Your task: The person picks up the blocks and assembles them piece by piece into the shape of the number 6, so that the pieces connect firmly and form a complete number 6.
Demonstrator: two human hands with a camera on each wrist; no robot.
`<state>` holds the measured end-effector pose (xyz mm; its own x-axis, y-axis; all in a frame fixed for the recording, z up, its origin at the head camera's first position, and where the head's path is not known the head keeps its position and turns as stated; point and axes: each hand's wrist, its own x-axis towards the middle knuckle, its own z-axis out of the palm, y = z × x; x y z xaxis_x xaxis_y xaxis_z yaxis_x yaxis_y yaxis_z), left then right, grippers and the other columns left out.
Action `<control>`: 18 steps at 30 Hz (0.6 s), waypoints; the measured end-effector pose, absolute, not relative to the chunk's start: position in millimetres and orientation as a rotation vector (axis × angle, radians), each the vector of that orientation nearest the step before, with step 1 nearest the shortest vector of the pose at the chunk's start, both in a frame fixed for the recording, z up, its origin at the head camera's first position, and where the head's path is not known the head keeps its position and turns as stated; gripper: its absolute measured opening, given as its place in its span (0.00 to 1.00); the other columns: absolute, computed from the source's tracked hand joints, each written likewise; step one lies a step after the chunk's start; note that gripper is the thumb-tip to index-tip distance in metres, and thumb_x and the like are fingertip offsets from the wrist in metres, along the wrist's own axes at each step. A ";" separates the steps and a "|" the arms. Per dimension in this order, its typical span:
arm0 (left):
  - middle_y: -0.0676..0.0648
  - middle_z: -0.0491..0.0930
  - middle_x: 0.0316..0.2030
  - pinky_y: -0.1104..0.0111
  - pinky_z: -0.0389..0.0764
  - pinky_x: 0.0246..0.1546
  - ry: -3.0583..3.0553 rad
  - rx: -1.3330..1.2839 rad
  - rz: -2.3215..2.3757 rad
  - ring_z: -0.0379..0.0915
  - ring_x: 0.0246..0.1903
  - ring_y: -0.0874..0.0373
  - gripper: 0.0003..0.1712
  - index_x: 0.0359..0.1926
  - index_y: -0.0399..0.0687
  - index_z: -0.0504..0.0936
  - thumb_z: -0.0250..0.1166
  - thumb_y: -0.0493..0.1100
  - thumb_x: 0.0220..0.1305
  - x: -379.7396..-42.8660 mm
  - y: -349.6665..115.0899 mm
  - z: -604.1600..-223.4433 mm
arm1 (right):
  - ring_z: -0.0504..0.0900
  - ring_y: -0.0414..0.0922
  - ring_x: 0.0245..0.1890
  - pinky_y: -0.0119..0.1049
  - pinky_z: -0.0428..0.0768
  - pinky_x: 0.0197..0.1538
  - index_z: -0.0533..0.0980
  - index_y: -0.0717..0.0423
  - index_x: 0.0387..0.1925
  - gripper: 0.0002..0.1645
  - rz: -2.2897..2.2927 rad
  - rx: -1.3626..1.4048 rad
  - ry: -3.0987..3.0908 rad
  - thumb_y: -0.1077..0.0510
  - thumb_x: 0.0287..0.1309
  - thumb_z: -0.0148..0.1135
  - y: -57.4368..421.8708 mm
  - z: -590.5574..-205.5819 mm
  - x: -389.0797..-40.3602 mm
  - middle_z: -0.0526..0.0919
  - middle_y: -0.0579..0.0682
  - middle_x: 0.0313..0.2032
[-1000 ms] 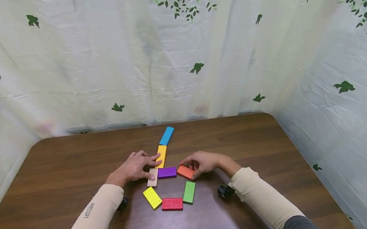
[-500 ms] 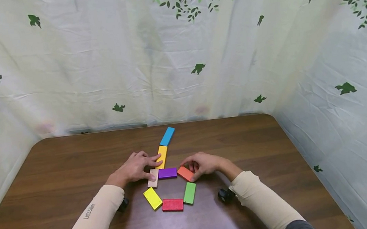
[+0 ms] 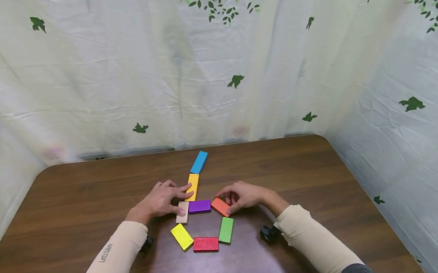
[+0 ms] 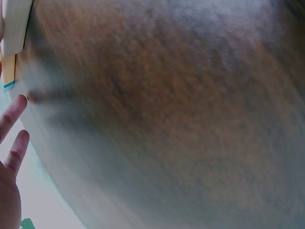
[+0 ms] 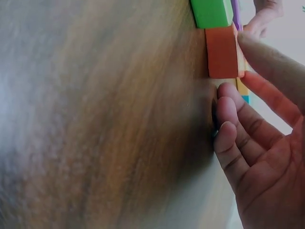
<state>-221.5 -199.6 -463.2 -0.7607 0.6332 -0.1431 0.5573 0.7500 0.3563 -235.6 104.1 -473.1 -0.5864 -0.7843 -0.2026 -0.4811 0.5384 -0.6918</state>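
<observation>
My right hand (image 3: pixel 246 194) pinches an orange block (image 3: pixel 221 207) by two corners, between thumb and index finger. In the right wrist view the other fingers curl beside the block, near the tabletop. The left hand (image 3: pixel 160 200) rests its thumb on a pale pink block (image 3: pixel 181 220), while two fairly straight fingertips lie on an amber block (image 3: pixel 194 180). Between the orange and pale blocks lies a purple block (image 3: pixel 200 206). A green block (image 3: pixel 226 230), red block (image 3: pixel 206 244) and yellow block (image 3: pixel 182 237) complete a rough ring with them. Beyond the amber block, end to end, is a blue block (image 3: pixel 199 162).
All the blocks lie flat on a brown wood-grain table (image 3: pixel 85 184) with rounded far corners. A pale curtain (image 3: pixel 145 72) printed with green leaves and birds hangs behind it and along both sides.
The orange block has turned slightly, its near end now closer to the green block, with my right thumb following. My left hand keeps its place on the pale and amber blocks.
</observation>
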 end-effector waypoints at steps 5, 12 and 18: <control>0.49 0.66 0.68 0.55 0.62 0.50 2.694 0.934 0.427 0.64 0.50 0.51 0.40 0.63 0.53 0.74 0.69 0.62 0.51 -221.4 -199.4 -463.3 | 0.73 0.35 0.26 0.28 0.74 0.32 0.74 0.58 0.60 0.31 -0.828 -1.041 2.264 0.58 0.54 0.71 105.2 -472.8 -235.3 0.77 0.45 0.31; 0.50 0.66 0.68 0.56 0.62 0.50 2.693 0.920 0.427 0.64 0.51 0.52 0.39 0.63 0.55 0.74 0.69 0.62 0.51 -221.9 -198.7 -465.4 | 0.72 0.35 0.26 0.27 0.74 0.32 0.74 0.59 0.60 0.30 -0.833 -1.048 2.270 0.58 0.55 0.71 104.3 -470.4 -232.9 0.78 0.47 0.32; 0.50 0.66 0.68 0.54 0.62 0.51 2.692 0.922 0.432 0.64 0.52 0.50 0.40 0.63 0.54 0.74 0.69 0.62 0.50 -222.3 -200.0 -465.0 | 0.73 0.35 0.27 0.28 0.74 0.32 0.74 0.61 0.59 0.30 -0.852 -1.064 2.255 0.58 0.55 0.70 103.7 -471.3 -233.6 0.78 0.48 0.32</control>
